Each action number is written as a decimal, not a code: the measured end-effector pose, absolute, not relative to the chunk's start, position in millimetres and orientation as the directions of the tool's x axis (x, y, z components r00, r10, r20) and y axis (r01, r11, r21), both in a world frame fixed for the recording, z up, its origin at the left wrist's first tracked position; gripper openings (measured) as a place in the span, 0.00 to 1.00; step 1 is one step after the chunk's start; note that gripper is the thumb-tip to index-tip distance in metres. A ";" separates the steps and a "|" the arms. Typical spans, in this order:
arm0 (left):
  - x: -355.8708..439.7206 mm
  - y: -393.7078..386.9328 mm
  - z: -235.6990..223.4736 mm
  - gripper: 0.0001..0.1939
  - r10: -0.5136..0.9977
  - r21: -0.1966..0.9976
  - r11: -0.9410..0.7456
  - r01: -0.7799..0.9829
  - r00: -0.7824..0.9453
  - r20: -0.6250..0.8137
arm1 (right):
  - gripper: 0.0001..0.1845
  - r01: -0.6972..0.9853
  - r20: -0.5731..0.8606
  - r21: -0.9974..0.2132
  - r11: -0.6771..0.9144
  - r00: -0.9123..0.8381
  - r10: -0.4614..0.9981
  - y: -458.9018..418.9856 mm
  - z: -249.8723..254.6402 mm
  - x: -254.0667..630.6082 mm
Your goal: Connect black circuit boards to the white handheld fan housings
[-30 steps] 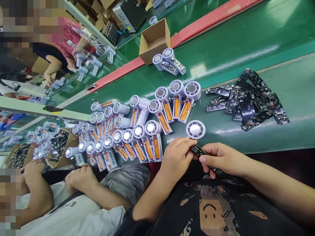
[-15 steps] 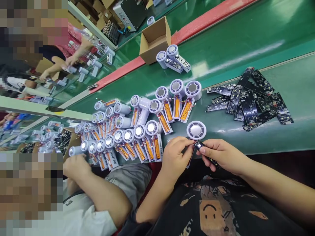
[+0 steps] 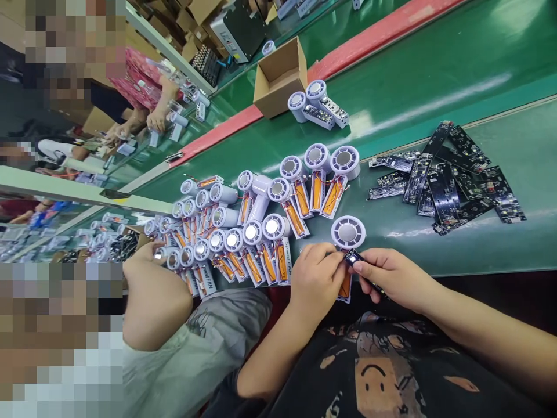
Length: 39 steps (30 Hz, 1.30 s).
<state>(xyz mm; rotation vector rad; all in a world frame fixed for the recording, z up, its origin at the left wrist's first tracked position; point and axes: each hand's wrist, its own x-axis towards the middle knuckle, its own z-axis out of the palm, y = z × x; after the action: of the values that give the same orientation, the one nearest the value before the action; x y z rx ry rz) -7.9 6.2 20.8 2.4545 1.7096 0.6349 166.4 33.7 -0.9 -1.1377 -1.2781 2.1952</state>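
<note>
Between the thumb and fingers of my right hand (image 3: 385,271) is a narrow black circuit board (image 3: 354,258), slanting down to the right. My left hand (image 3: 317,271) is closed in a pinch at the board's upper end; what its fingertips grip is too small to make out. Just beyond both hands a handheld fan (image 3: 348,233) lies at the bench edge, its round grille facing up. The fan's open handle, with an orange battery (image 3: 345,287) inside, shows below my left fingers.
Several open-handled fans (image 3: 291,168) crowd the bench to the left. Loose circuit boards (image 3: 444,186) are heaped at the right. Two fans with boards fitted (image 3: 319,107) lie near a cardboard box (image 3: 281,81). A co-worker's arm (image 3: 156,296) reaches in at the left.
My hands stay pinched together at the board's end; the orange battery below them now shows more. The view has shifted slightly, and the co-worker's arm at left has moved.
</note>
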 end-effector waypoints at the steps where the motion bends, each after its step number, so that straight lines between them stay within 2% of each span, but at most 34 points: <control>1: -6.4 8.4 18.6 0.07 0.911 0.305 -0.372 0.877 0.281 0.303 | 0.18 0.087 -0.466 -0.845 -0.528 -0.605 0.645 33.7 -1.0 166.2; 13: 0.5 12.9 -8.3 0.05 0.924 0.440 -0.251 0.862 0.078 0.374 | 0.16 -0.035 -0.525 -0.764 -0.645 -0.548 0.651 37.9 0.1 163.0; 15: -1.5 17.8 -9.6 0.15 0.895 0.456 -0.276 0.846 0.053 0.443 | 0.15 -0.033 -0.529 -0.762 -0.647 -0.544 0.651 38.2 1.2 161.8; 17: -6.2 27.2 -7.9 0.30 0.881 0.449 -0.363 0.817 0.144 0.450 | 0.15 -0.027 -0.532 -0.760 -0.649 -0.547 0.646 38.9 3.2 161.1; 19: -12.2 38.1 -3.0 0.38 0.873 0.454 -0.478 0.752 0.352 0.337 | 0.15 -0.014 -0.542 -0.752 -0.659 -0.557 0.630 40.9 5.5 161.4; 21: -16.3 47.1 6.0 0.39 0.848 0.487 -0.522 0.700 0.487 0.209 | 0.14 0.024 -0.560 -0.748 -0.663 -0.559 0.611 45.3 7.5 163.3; 24: -10.3 60.6 31.0 0.36 0.897 0.519 -0.429 0.739 0.415 0.151 | 0.13 0.137 -0.599 -0.755 -0.641 -0.541 0.590 55.5 9.0 170.1; 26: 5.7 76.8 56.5 0.31 0.916 0.545 -0.395 0.739 0.358 0.179 | 0.12 0.261 -0.596 -0.798 -0.543 -0.469 0.651 61.5 9.6 176.9; 27: 17.4 88.0 70.5 0.27 0.905 0.560 -0.419 0.715 0.379 0.192 | 0.10 0.339 -0.543 -0.837 -0.430 -0.412 0.732 63.2 10.1 180.6; 29: 46.2 113.7 95.3 0.16 0.865 0.597 -0.478 0.644 0.462 0.194 | 0.12 0.518 -0.283 -0.851 -0.081 -0.323 0.903 62.7 11.4 187.5; 30: 61.9 126.2 103.5 0.11 0.781 0.671 -0.512 0.536 0.616 0.104 | 0.13 0.597 -0.123 -0.795 0.103 -0.325 0.937 60.5 12.1 190.4; 32: 91.9 145.3 107.5 0.10 0.652 0.787 -0.480 0.388 0.758 0.024 | 0.12 0.675 0.086 -0.643 0.362 -0.406 0.910 53.5 12.9 194.3; 35: 123.5 155.6 87.0 0.11 0.539 0.828 -0.473 0.299 0.842 0.003 | 0.15 0.725 0.188 -0.459 0.514 -0.486 0.853 40.4 11.9 196.3; 39: 139.2 154.3 52.9 0.09 0.471 0.810 -0.517 0.276 0.882 0.000 | 0.16 0.756 0.259 -0.335 0.563 -0.500 0.826 24.7 11.1 196.0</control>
<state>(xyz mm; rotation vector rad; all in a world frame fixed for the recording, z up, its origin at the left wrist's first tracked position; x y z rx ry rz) 139.2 154.3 52.9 2.1444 0.5363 0.2740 196.0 24.7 11.1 -1.2849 -2.4111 0.2491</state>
